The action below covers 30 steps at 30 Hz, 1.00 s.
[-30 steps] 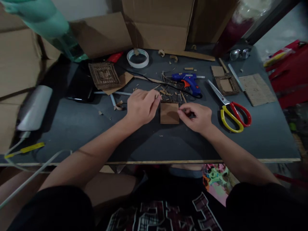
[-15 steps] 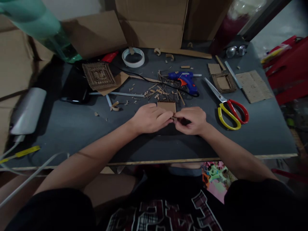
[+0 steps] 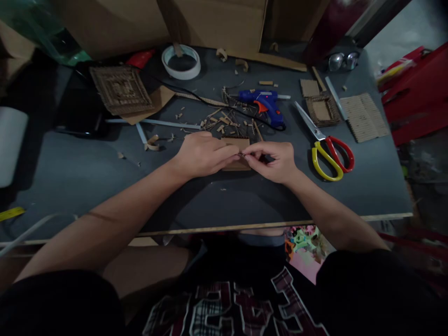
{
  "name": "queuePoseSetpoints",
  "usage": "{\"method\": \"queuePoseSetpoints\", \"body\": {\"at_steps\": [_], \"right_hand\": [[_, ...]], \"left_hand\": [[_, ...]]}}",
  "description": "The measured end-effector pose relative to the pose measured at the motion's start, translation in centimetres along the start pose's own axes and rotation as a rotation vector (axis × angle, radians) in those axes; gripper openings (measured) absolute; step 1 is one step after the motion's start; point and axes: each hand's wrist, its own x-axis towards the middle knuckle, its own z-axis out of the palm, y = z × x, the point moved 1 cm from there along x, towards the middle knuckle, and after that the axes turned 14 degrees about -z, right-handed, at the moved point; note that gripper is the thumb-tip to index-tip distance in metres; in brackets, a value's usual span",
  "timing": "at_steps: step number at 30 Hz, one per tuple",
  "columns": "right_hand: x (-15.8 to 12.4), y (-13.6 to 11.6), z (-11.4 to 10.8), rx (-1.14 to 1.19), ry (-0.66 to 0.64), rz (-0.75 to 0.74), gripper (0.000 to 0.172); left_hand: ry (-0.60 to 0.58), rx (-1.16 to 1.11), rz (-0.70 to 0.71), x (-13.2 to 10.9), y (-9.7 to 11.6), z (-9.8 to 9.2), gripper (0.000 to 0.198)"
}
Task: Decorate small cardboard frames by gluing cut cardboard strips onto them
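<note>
Left hand and right hand are pinching a strip over the cardboard square, fingers clamped on it; glue gun lying beyond.

Two bare hands meet over a small cardboard square on a dark surface. The left hand and right hand pinch a tiny strip between their fingertips. Scissors lie nearby.

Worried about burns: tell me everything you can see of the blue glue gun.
The glue gun is blue plastic with an orange trigger and a nozzle pointing right. A red light glows on its body. It lies on its side on the grey table, beyond the left hand and right hand, touched by neither. Its black cord runs leftward.
</note>
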Motion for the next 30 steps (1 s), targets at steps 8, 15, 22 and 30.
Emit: {"method": "queuePoseSetpoints", "body": {"at_steps": [8,15,22,30], "right_hand": [[-0.1,0.4,0.0,0.044,-0.035,-0.025,0.011],[-0.1,0.9,0.0,0.015,-0.037,-0.052,0.01],[0.0,0.4,0.0,-0.042,-0.075,-0.08,0.011],[-0.1,0.6,0.1,-0.082,-0.089,-0.127,0.011]], "left_hand": [[-0.032,-0.009,0.013,0.0,-0.3,0.2,0.029],[-0.069,-0.002,-0.016,-0.3,-0.9,0.0,0.026],[-0.027,-0.027,0.061,-0.1,0.1,-0.4,0.018],[-0.066,0.014,0.076,-0.2,0.0,-0.1,0.022]]}}
